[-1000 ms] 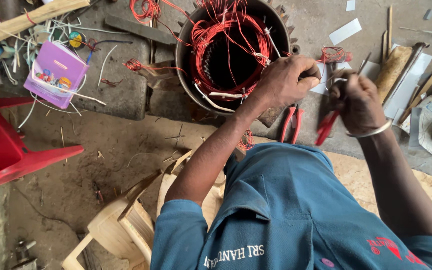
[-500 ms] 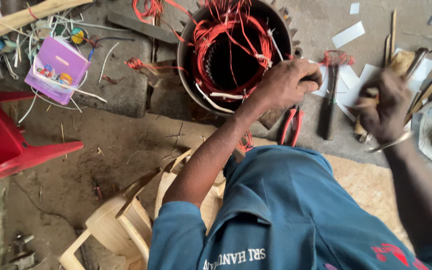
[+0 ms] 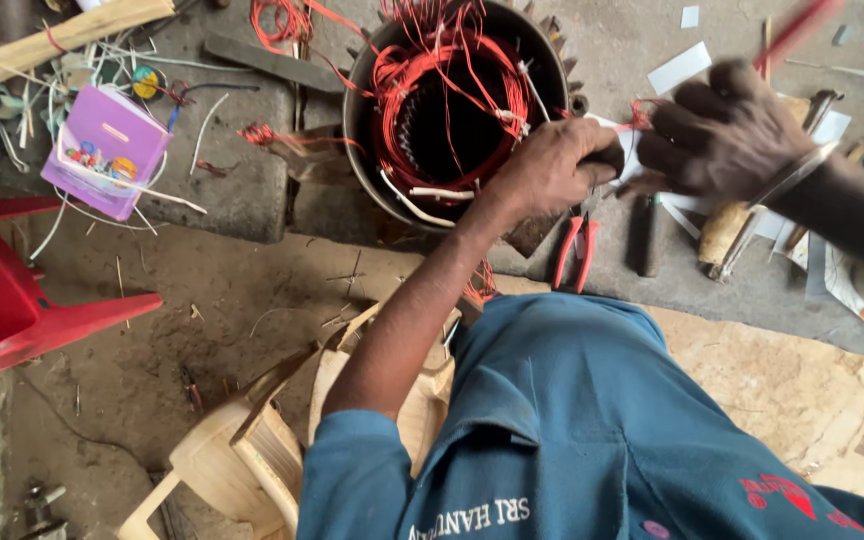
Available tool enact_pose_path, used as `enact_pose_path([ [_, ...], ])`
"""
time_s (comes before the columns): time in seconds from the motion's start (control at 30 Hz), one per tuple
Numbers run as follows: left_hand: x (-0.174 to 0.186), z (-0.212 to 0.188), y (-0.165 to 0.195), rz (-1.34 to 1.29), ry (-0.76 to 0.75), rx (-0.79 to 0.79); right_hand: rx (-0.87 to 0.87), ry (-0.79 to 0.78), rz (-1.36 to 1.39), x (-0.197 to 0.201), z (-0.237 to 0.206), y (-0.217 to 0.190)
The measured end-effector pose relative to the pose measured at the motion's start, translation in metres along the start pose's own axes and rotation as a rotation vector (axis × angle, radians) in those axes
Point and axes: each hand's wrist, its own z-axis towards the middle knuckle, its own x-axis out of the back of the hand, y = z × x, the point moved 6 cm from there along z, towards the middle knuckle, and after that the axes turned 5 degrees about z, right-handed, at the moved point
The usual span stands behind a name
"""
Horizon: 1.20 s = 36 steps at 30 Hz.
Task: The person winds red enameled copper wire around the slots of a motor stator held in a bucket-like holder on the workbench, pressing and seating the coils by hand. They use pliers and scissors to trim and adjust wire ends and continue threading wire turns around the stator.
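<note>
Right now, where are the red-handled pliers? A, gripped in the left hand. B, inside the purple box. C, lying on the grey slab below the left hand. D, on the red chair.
C: the red-handled pliers lie loose on the grey slab, just below the left hand, which rests on the motor stator rim.

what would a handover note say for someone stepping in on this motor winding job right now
Left hand: resting on the rim of the motor stator, fingers curled at its right edge.
Right hand: raised beside the stator, gripping a red-handled tool; blurred, so its kind is unclear.
Red winding wire fills the stator bore, with loose ends sticking out the top.
Red-handled pliers and a dark tool lie on the slab just below the hands.
Done: coils sit in the bore.
Left: loose wire ends are not tidied.
</note>
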Motion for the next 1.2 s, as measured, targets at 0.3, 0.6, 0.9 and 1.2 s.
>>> enact_pose_path([
  [0.3, -0.002, -0.003, -0.004, -0.083, -0.051, 0.051, -0.711, 0.159, 0.726, -0.039, -0.044, -0.021],
  [0.6, 0.005, -0.007, 0.003, -0.018, 0.031, 0.034, -0.983, 0.531, 0.813, -0.074, -0.104, -0.081],
  [0.9, 0.006, -0.008, 0.007, 0.056, 0.080, 0.054, -0.946, 0.348, 0.454, -0.072, -0.059, -0.114],
  [1.2, 0.003, -0.009, 0.003, 0.004, 0.066, 0.026, -0.930, 0.226, 0.825, -0.044, -0.044, -0.062],
])
